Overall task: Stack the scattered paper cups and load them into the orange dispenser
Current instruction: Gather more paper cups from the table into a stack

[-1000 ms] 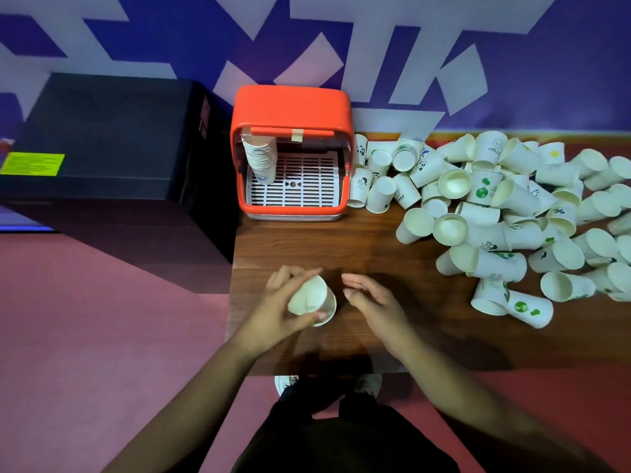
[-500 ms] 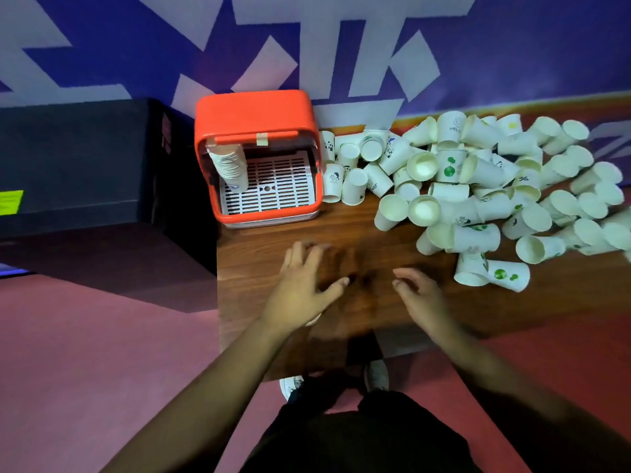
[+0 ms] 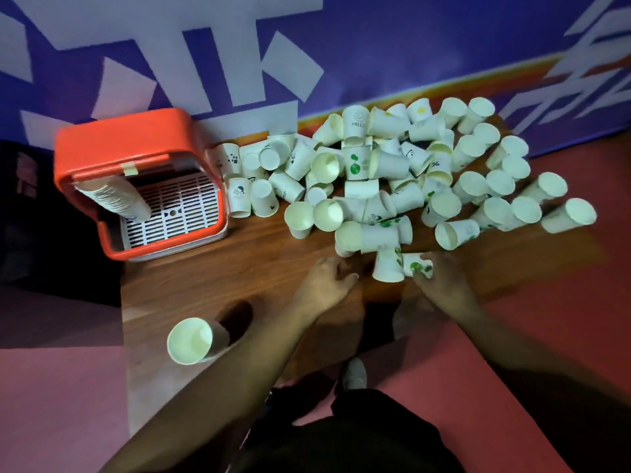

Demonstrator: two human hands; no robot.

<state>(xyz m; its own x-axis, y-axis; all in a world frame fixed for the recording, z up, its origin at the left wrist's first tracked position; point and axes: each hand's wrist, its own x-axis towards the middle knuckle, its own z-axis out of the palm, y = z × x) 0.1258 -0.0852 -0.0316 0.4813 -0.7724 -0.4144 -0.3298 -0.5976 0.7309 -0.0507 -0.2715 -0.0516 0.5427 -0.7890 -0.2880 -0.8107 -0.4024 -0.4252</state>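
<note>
Head view: our right hand curls its fingers round a green-printed white paper cup at the near edge of the heap of scattered white paper cups, centre frame. Our left hand hovers beside it, fingers apart and empty. We should nest cups squarely, rims aligned, before loading the orange plastic dispenser at upper left.

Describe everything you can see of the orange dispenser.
The orange dispenser is a rounded box, plastic by its look, open at the front. Inside lies a white slotted grate, and a stack of nested cups sits at its left. A strip of tape sits on the upper front bar. It stands at the back left corner of the wooden table, by the wall. Loose cups crowd its right side; contact is unclear. Neither the left hand nor the right hand touches it.
</note>
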